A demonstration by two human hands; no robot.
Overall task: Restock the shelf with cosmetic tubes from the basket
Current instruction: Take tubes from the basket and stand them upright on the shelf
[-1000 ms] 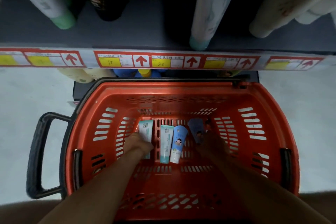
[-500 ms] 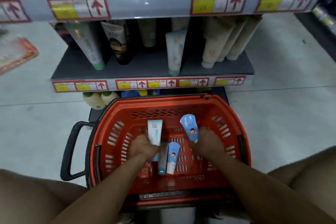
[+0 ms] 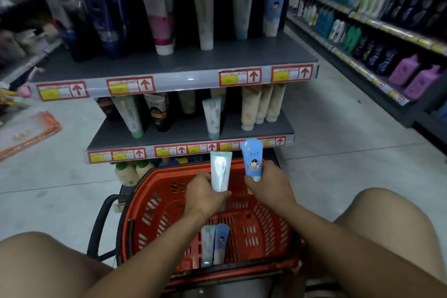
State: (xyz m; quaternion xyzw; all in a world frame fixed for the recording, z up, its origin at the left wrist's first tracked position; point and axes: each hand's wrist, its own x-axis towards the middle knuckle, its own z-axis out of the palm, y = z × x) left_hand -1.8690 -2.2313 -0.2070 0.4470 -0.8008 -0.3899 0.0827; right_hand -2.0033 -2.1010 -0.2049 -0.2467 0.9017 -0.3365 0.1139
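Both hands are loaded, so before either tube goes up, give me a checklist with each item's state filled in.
1. Left hand grips the pale green tube: ok.
2. Right hand grips the blue cartoon tube: ok.
3. Matching blue tube on the top shelf, so its spot is known: ok.
4. Matching green tube on the middle shelf: ok.
5. Free space beside those tubes: cannot tell, shelves dim.
6. Orange basket emptied: not ok, two tubes left in it.

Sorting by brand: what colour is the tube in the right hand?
Blue tube, head view.
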